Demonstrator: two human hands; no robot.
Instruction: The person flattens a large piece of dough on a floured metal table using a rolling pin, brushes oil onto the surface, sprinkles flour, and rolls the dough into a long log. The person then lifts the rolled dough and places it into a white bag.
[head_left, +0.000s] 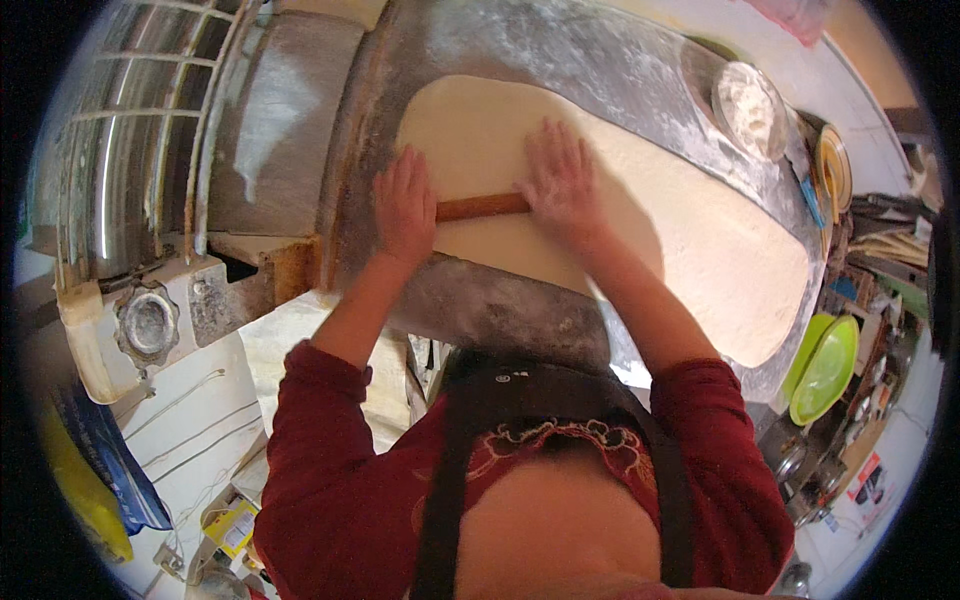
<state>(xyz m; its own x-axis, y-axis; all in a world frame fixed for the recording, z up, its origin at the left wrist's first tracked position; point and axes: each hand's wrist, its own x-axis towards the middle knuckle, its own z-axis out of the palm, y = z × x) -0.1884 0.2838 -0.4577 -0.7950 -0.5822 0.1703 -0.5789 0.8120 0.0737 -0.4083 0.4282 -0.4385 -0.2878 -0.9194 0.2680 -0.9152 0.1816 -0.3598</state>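
A large, flat sheet of pale dough (720, 262) stretches across a floured dark work surface (502, 300), from the middle of the view toward the right. Across its left part lies a wooden rolling pin (484, 207). My left hand (406, 202) is over the pin's left end, at the dough's left edge, palm down with fingers stretched forward. Over the right end, my right hand (561, 180) presses palm down above the dough, its fingers pointing away from me. Both hands hide the ends of the pin.
A clear bowl of flour (748, 111) stands at the back right of the surface. A dough sheeter with metal rollers, a wire guard (154, 112) and a knob (146, 321) adjoins the left side. Beyond the right edge are a green plastic basin (825, 371) and a plate (835, 169).
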